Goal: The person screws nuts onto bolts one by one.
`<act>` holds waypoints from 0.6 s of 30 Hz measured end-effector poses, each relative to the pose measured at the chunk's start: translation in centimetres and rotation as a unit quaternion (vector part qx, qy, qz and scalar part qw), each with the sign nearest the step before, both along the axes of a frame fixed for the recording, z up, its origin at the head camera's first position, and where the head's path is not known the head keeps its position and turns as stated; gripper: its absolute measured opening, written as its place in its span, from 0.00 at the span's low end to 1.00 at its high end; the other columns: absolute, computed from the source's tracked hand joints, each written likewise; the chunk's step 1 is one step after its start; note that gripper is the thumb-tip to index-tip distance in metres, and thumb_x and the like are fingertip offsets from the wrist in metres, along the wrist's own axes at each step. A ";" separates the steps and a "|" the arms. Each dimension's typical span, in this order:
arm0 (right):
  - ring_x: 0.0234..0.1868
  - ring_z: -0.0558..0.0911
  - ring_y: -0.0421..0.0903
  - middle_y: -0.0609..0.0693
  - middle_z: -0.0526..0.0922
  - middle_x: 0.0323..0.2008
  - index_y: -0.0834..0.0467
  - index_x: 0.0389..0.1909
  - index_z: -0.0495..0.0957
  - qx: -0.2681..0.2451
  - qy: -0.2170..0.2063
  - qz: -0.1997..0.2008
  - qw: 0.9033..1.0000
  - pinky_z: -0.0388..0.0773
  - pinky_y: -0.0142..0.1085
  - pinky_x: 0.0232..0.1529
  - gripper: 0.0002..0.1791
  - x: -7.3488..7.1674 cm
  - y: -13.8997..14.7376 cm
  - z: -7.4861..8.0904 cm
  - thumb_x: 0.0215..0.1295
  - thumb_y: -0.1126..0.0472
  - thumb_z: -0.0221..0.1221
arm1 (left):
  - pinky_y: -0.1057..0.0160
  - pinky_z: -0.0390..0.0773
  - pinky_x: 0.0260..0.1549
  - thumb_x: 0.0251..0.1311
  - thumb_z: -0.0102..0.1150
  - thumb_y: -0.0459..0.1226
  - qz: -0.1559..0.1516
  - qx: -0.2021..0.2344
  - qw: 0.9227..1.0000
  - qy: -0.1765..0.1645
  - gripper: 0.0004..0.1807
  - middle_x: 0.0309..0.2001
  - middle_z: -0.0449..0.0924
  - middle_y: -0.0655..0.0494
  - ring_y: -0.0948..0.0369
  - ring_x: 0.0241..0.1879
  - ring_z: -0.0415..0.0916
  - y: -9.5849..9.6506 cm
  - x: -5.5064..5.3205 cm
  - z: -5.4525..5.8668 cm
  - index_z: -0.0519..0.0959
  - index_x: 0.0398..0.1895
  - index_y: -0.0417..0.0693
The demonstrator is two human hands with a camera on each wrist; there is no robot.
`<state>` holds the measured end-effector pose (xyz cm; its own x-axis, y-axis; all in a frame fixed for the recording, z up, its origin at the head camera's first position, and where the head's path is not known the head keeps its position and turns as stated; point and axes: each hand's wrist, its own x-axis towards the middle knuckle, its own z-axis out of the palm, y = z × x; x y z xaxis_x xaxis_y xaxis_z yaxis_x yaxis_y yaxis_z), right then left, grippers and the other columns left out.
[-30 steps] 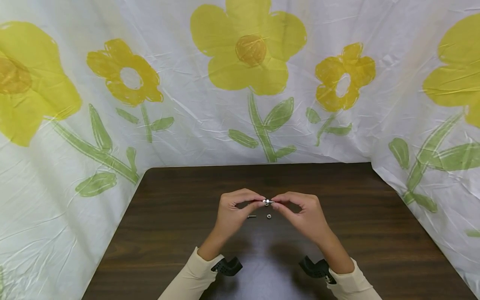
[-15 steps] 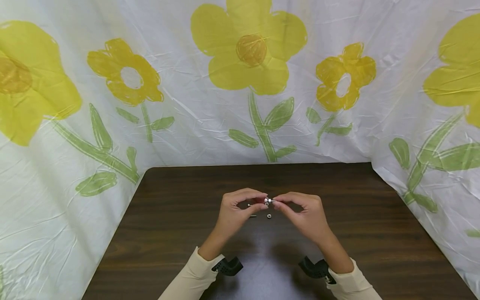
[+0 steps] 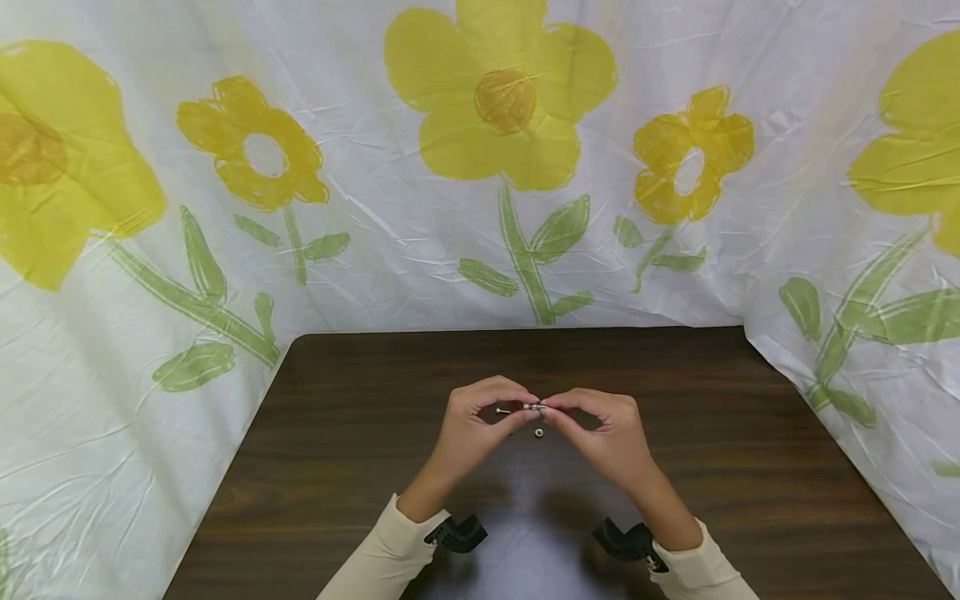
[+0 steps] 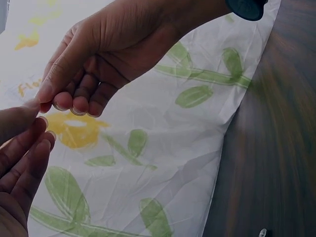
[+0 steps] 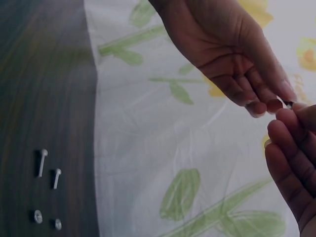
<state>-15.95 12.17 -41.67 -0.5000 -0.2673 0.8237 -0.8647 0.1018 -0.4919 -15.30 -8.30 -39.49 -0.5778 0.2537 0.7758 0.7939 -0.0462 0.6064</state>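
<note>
Both hands meet over the middle of the table, fingertips almost touching. A small silver bolt (image 3: 533, 407) lies level between them, its details too small to make out. My left hand (image 3: 468, 425) pinches its left end between thumb and index finger. At the other end, the thumb and index finger of my right hand (image 3: 618, 429) pinch it too. In the right wrist view only a dark metal bit (image 5: 289, 104) shows between the fingertips. Behind the left fingers lies a loose bolt (image 3: 501, 410), and a nut (image 3: 538, 433) sits just below the hands.
On the dark wooden table (image 3: 337, 467), the right wrist view shows a longer bolt (image 5: 42, 163), a shorter bolt (image 5: 57, 178), a larger nut (image 5: 38, 216) and a smaller nut (image 5: 58, 224). A white curtain (image 3: 360, 250) with yellow flowers hangs behind the table.
The fingertips have drawn closer together and cover more of the held bolt. Both hands have shifted slightly, the right one a little leftward. The nut on the table stays put.
</note>
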 end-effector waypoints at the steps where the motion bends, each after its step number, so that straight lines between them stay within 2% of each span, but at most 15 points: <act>1: 0.33 0.88 0.45 0.54 0.89 0.33 0.62 0.39 0.87 -0.001 0.001 0.000 1.000 0.83 0.28 0.37 0.20 0.0 0.0 0.0 0.45 0.84 0.71 | 0.57 0.84 0.30 0.48 0.72 0.17 0.002 -0.002 1.000 0.000 0.12 0.32 0.85 0.45 0.58 0.32 0.81 0.0 0.0 0.0 0.85 0.34 0.35; 6: 0.33 0.88 0.45 0.54 0.89 0.33 0.62 0.39 0.87 -0.002 0.002 0.003 1.000 0.83 0.28 0.36 0.20 0.0 0.0 -0.1 0.45 0.84 0.71 | 0.58 0.84 0.30 0.50 0.71 0.19 0.008 -0.011 1.000 -0.007 0.10 0.32 0.85 0.46 0.59 0.31 0.80 0.0 0.1 -0.1 0.84 0.34 0.36; 13: 0.32 0.88 0.45 0.55 0.89 0.33 0.62 0.39 0.87 0.000 0.006 0.006 1.000 0.83 0.29 0.36 0.19 0.2 -0.1 0.1 0.46 0.83 0.71 | 0.58 0.84 0.32 0.61 0.69 0.28 0.012 -0.026 0.999 -0.024 0.03 0.32 0.86 0.52 0.62 0.32 0.81 -0.1 -1.3 -2.6 0.86 0.36 0.43; 18: 0.32 0.88 0.46 0.55 0.89 0.33 0.62 0.39 0.87 0.001 0.008 0.003 1.000 0.83 0.29 0.36 0.19 0.1 -0.1 0.1 0.46 0.83 0.71 | 0.59 0.85 0.31 0.64 0.66 0.29 0.015 -0.029 0.998 -0.055 0.04 0.31 0.86 0.51 0.59 0.30 0.82 -0.1 -1.2 -2.7 0.86 0.35 0.46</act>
<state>-15.83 12.02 -41.61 -0.4857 -0.2710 0.8310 -0.8728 0.0972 -0.4784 -16.52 -8.36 -42.19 -0.6666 0.2777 0.6918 0.7232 0.0156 0.6905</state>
